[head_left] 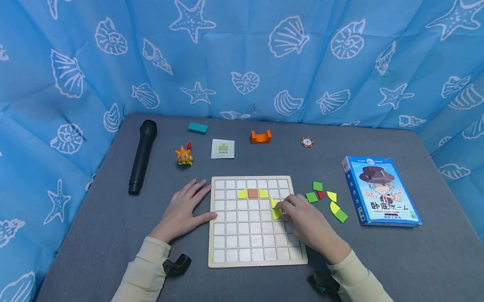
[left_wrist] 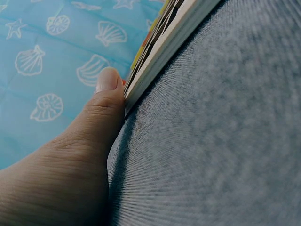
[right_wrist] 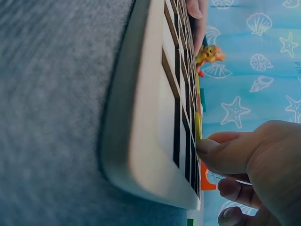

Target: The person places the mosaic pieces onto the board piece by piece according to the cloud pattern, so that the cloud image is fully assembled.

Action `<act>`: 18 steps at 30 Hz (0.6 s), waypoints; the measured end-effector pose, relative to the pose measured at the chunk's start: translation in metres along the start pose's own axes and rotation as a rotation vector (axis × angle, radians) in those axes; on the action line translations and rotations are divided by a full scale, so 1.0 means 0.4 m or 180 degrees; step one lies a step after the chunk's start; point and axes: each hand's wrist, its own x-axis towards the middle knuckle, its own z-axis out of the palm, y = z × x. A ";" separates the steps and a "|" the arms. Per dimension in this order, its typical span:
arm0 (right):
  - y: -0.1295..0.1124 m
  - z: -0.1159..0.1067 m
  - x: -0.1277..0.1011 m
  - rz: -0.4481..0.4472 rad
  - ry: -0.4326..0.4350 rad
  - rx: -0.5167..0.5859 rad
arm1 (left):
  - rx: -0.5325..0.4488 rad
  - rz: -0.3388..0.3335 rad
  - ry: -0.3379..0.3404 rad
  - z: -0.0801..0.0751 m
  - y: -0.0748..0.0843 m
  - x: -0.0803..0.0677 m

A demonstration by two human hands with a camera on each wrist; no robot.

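Observation:
A pale wooden grid board (head_left: 258,265) with white squares lies on the grey table. On its upper rows a brown square tile (head_left: 252,193) sits between two yellow tiles, the left one rounded (head_left: 242,194). My right hand (head_left: 311,224) is over the board's right side, thumb and forefinger pinching a yellow tile (head_left: 277,214) at the grid; another yellow tile (head_left: 274,203) lies just above it. In the right wrist view the thumb (right_wrist: 209,147) meets the yellow edge. My left hand (head_left: 183,212) rests spread on the table, its thumb (left_wrist: 108,89) touching the board's left edge.
Loose green (head_left: 317,186), yellow (head_left: 332,196) and red (head_left: 321,195) tiles lie right of the board, beside a blue game box (head_left: 385,191). Behind are a microphone (head_left: 142,157), an orange figurine (head_left: 184,156), a pattern card (head_left: 222,149), a teal block (head_left: 197,128), an orange block (head_left: 260,137) and a chip (head_left: 307,142).

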 end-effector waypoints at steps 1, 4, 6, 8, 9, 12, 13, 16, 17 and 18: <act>0.000 -0.001 -0.001 0.0020 0.0018 -0.0013 | 0.0005 0.0012 0.0013 0.000 0.000 0.000; 0.003 -0.007 -0.009 0.0143 0.0135 -0.0028 | 0.0027 0.0036 0.0035 0.002 0.000 0.000; 0.009 -0.015 -0.016 0.0315 0.0269 -0.0032 | 0.0031 0.0047 0.0034 0.003 0.000 -0.001; 0.021 -0.025 -0.022 0.0526 0.0442 -0.0019 | 0.0024 0.0038 0.0013 0.003 0.000 -0.001; 0.028 -0.031 -0.025 0.0643 0.0520 -0.0006 | 0.0013 0.0032 0.0005 0.002 0.001 -0.002; 0.053 -0.051 -0.033 0.0973 0.0697 -0.0002 | -0.0002 -0.0007 -0.0033 -0.001 0.001 -0.002; 0.061 -0.058 -0.035 0.1070 0.0706 -0.0006 | -0.0003 -0.0015 -0.0038 -0.002 0.001 -0.002; 0.082 -0.076 -0.041 0.1298 0.0614 -0.0015 | 0.0006 -0.0029 -0.0046 -0.003 0.001 -0.002; 0.087 -0.079 -0.043 0.1347 0.0557 -0.0014 | 0.0003 -0.0028 -0.0044 -0.004 0.001 -0.002; 0.092 -0.081 -0.045 0.1370 0.0498 -0.0005 | 0.0004 -0.0024 -0.0041 -0.004 0.001 -0.002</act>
